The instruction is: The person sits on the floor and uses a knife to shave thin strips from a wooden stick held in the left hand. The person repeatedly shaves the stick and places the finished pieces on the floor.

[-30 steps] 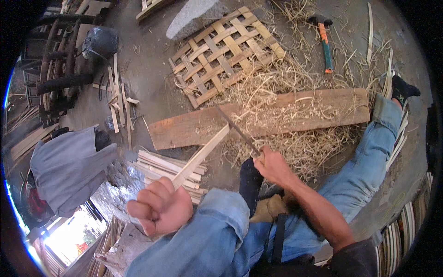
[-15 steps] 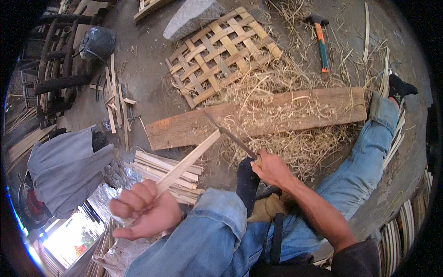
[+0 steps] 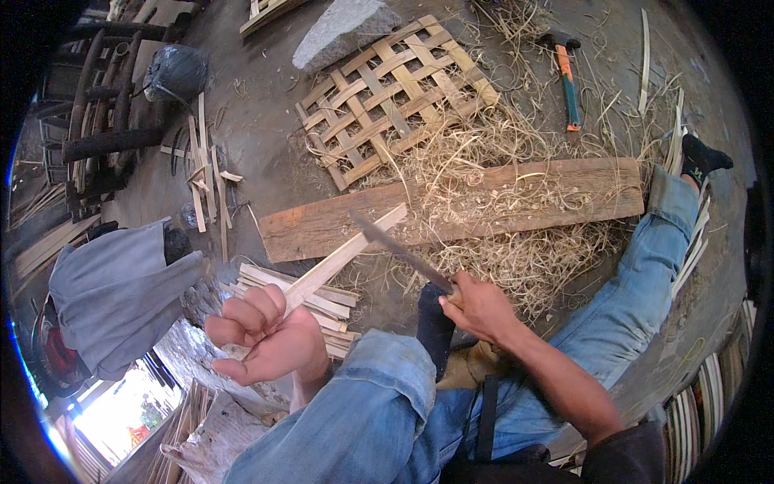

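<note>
My left hand point(image 3: 270, 335) is closed around the lower end of a pale flat strip, perhaps bamboo point(image 3: 343, 258), which slants up and to the right. In my right hand point(image 3: 482, 310) is the wooden handle of a knife point(image 3: 407, 256); its long blade points up and left. The blade crosses the strip a little below its far end; whether the edge touches it I cannot tell. Beyond both lies a long brown plank point(image 3: 322, 227), with curly shavings point(image 3: 516, 270) on and around it. A stack of similar strips point(image 3: 330, 302) lies beside my left hand.
Past the plank is a woven strip panel point(image 3: 395, 97) with a grey stone point(image 3: 343, 34) at its far edge. A hammer point(image 3: 567, 85) lies at the far right. Grey cloth point(image 3: 121, 298) hangs at left; my outstretched leg point(image 3: 621, 298) borders the right side.
The strip's far end has moved up and right, over the plank. The knife blade now crosses below that end instead of meeting its tip. My left hand has shifted slightly right.
</note>
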Demonstrator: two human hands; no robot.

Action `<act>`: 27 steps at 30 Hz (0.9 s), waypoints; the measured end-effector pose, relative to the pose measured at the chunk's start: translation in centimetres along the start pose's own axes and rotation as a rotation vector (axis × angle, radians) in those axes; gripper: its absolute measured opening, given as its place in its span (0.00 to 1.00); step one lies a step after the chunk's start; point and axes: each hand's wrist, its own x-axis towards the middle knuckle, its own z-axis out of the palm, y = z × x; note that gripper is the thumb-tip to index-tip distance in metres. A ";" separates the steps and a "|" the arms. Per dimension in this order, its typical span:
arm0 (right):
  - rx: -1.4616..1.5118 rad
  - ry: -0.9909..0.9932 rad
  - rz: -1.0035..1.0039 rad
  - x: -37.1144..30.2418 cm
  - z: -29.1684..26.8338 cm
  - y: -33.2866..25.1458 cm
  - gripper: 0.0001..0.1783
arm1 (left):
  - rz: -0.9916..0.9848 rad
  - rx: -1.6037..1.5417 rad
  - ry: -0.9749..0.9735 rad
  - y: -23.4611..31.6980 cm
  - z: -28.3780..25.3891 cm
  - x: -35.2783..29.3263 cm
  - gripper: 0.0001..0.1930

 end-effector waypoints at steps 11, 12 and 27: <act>0.043 0.029 -0.051 1.2 0.9 -3.7 0.28 | -0.099 -0.140 0.220 0.4 0.4 0.3 0.22; 0.118 -0.020 -0.082 0.7 0.4 -4.9 0.26 | -0.115 -0.172 0.246 0.3 0.6 0.3 0.21; 0.190 -0.136 -0.020 0.8 0.2 -5.0 0.19 | -0.049 -0.111 0.139 0.9 1.5 -0.8 0.23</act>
